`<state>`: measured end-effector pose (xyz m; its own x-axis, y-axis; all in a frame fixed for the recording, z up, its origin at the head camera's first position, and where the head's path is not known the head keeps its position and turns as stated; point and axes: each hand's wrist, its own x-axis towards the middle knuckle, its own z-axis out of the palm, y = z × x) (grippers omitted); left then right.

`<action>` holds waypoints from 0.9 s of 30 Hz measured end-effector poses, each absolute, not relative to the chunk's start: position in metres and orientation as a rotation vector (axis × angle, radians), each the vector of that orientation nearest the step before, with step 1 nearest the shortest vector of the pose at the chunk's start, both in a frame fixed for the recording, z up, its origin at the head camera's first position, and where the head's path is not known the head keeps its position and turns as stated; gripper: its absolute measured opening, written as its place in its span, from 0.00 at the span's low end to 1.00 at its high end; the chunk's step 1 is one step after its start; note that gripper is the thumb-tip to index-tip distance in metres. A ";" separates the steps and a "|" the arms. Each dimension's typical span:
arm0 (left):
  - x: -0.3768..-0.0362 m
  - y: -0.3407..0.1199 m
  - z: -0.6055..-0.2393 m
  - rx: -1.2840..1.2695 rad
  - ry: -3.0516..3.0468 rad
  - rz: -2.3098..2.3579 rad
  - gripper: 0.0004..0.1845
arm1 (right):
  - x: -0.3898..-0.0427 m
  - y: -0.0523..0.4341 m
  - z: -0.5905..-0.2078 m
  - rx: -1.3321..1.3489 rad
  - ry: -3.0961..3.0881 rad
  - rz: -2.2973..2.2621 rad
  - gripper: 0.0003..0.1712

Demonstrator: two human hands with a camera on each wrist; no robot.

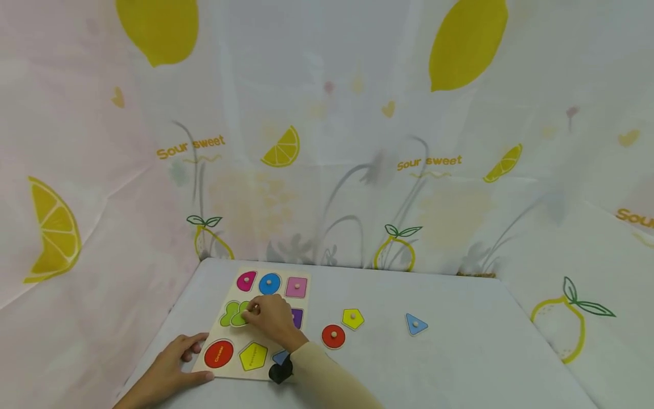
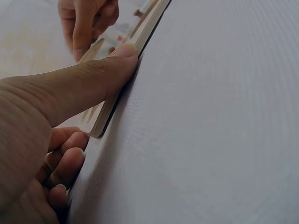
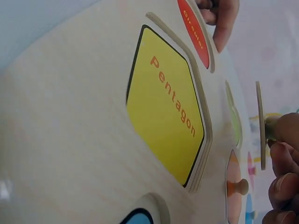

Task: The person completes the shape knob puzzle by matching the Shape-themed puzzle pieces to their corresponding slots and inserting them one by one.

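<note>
Pale matt wood puzzle board [image 3: 70, 116], glossy painted recesses; smooth matt cloth tabletop [image 2: 224, 116]

The pale wooden puzzle board [image 1: 232, 363] shows a red circle, a yellow pentagon and perhaps a blue corner; lemons pattern the white curtain [image 1: 357, 142].

Soft, even light fills the head view; both wrist views are dimmer, blurring close up at the edges.
</note>
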<state>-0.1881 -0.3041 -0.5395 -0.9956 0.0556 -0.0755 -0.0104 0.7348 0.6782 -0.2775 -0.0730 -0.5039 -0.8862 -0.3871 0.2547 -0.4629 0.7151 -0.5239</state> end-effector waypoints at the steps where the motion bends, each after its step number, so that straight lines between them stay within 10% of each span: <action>1: -0.188 -0.304 -0.539 0.049 2.849 1.100 0.53 | -0.278 -0.074 -0.505 0.690 -2.796 0.919 0.08; 27: -0.185 -0.302 -0.538 0.030 2.853 1.128 0.52 | -0.290 -0.100 -0.522 0.584 -2.846 0.992 0.08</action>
<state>-0.1850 -0.3021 -0.5385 -0.9971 0.0456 -0.0614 -0.0087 0.7300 0.6834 -0.2900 -0.0995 -0.5218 -0.9252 -0.3288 0.1894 -0.3753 0.7191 -0.5849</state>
